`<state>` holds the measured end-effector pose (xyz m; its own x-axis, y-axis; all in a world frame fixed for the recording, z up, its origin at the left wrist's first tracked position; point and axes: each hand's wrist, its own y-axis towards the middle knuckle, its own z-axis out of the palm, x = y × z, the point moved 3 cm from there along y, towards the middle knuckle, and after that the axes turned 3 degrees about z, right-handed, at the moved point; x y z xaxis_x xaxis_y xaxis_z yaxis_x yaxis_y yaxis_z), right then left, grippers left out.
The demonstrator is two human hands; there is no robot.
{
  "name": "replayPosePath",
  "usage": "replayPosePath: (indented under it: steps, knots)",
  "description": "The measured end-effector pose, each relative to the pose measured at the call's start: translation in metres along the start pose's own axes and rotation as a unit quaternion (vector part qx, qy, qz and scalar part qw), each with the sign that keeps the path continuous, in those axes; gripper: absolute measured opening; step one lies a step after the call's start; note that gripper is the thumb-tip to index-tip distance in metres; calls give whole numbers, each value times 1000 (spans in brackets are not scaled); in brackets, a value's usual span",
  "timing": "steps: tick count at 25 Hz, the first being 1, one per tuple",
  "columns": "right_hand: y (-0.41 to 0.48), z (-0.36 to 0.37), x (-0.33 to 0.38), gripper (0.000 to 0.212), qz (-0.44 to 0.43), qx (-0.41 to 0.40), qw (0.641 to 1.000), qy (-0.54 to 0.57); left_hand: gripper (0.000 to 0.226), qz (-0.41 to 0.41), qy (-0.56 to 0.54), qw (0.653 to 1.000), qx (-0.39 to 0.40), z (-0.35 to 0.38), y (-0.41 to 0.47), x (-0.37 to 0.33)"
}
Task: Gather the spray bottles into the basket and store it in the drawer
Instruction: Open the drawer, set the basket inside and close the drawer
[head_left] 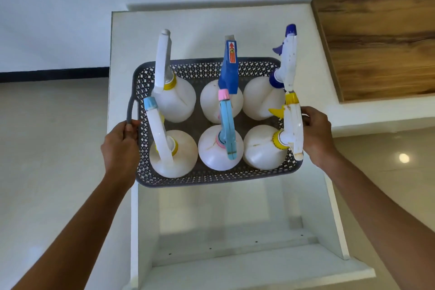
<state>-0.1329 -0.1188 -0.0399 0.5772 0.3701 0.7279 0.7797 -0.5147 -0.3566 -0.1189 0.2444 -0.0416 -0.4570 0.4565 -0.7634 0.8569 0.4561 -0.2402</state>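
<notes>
A dark grey perforated basket (207, 179) holds several white spray bottles standing upright in two rows, among them one with a blue trigger head (229, 66) and one with a yellow nozzle (290, 106). My left hand (122, 146) grips the basket's left handle. My right hand (317, 134) grips its right side, where the handle is hidden behind my fingers. I hold the basket in the air above the white cabinet top (188, 30) and over the back part of the open white drawer (235, 231), which shows an empty white bottom below it.
A wooden panel (381, 47) lies on a white ledge to the right of the cabinet. Pale tiled floor (51, 148) spreads on both sides. A white wall with a dark skirting strip runs behind at the left.
</notes>
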Motion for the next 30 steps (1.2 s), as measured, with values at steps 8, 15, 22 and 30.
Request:
replayPosePath:
  steps: [8, 15, 22, 30]
  knots:
    - [-87, -58, -75, 16, 38, 46, 998, 12, 12, -82, -12, 996, 33, -15, -130, 57]
    - [-125, -52, -153, 25, 126, 76, 989, 30, 27, -116, 25, 992, 33, -4, -184, 104]
    - [-91, -3, -209, 18, 155, 78, 985, -15, 25, -150, 41, 985, 77, 46, -154, 159]
    - [-37, 67, -280, 10, 171, 78, 979, -80, 25, -184, 115, 973, 77, 113, -119, 236]
